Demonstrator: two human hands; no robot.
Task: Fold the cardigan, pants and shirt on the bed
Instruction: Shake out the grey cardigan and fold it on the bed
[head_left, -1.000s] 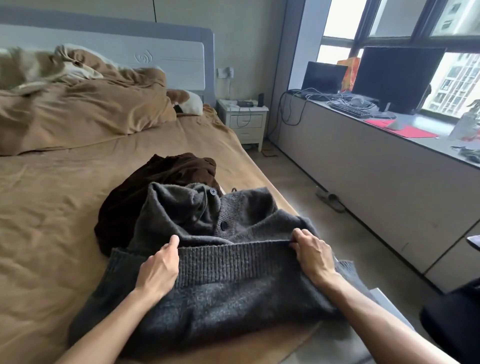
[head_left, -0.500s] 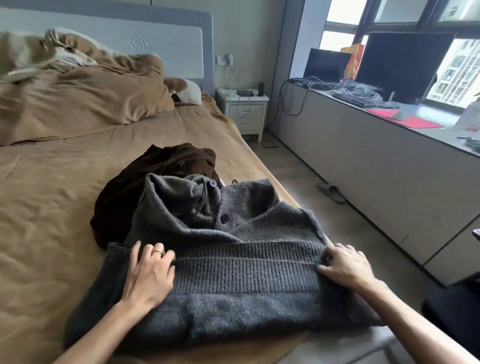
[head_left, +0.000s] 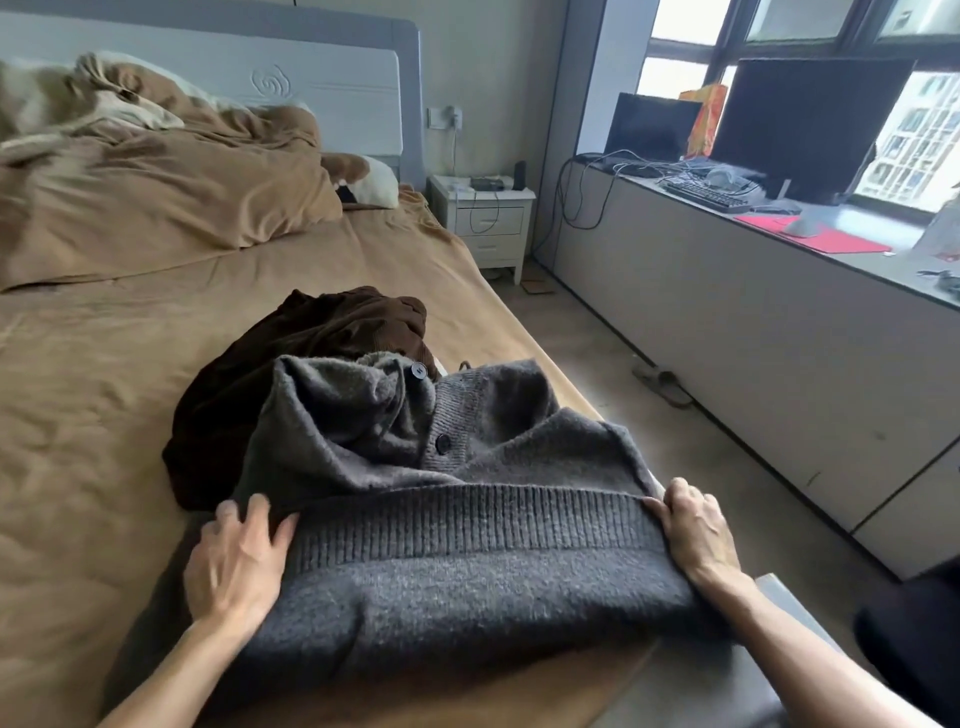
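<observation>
Both hands shifted outward to the fold's ends since half a second ago. Left hand (head_left: 234, 564) fingers spread flat, blurred; right hand (head_left: 698, 530) fingers curled over the ribbed hem. Grey cardigan (head_left: 467, 525) lies on the bed (head_left: 78, 415), hiding part of a brown garment (head_left: 291, 364).

grey knit cardigan (head_left: 467, 561) — partly folded, ribbed hem up | dark brown garment (head_left: 291, 374) — crumpled behind, touching
</observation>
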